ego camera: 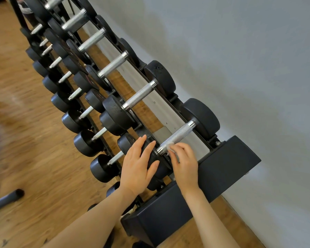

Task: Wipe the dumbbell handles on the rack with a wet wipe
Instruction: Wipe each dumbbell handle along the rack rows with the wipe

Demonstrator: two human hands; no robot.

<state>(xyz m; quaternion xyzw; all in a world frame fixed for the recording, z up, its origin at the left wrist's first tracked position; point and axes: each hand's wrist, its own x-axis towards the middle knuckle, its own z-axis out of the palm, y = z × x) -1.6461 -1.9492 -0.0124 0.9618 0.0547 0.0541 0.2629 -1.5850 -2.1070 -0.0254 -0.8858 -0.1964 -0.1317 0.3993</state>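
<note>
Head view:
Right hand: fingers curled, pinching wet wipe against near end of the nearest handle, top tier, rack end corner.
Left hand: fingers spread flat on that dumbbell's front head.
Technique (judgement): keep head braced; wrap wipe round knurling, stroke toward far collar.

Knurled silver dumbbell handle lying across the black rack's top tier at its near end, small white wet wipe pressed against its lower end beside the collar.
</note>
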